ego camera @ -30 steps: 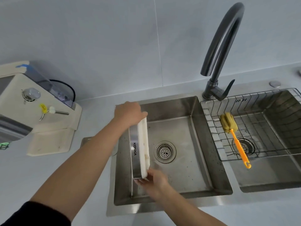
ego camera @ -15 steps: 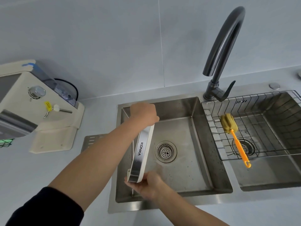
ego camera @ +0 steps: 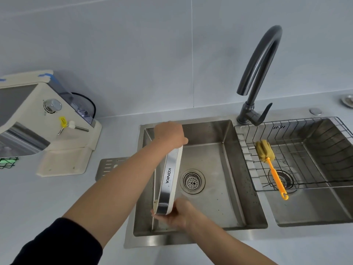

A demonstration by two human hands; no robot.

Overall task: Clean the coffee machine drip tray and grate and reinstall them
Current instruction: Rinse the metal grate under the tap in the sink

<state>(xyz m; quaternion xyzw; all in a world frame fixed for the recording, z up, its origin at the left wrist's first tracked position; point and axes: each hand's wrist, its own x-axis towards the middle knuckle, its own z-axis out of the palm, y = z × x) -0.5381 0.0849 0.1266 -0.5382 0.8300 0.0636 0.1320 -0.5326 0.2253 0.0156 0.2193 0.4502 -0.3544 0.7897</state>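
Note:
The drip tray, cream plastic with a chrome front marked KONKA, stands on edge over the left sink basin. My left hand grips its far end from above. My right hand cups its near end from below. The metal grate lies flat on the counter left of the sink, partly hidden by my left forearm. The cream coffee machine stands at the left, with its tray bay bare.
A dark gooseneck faucet rises between the two basins. The right basin holds a wire rack with a yellow sponge brush on an orange handle. A drain strainer sits in the left basin.
The tray has turned: its chrome front now faces up toward me where its cream underside showed before. My left hand shifted right along the sink's back edge, and the view moved closer.

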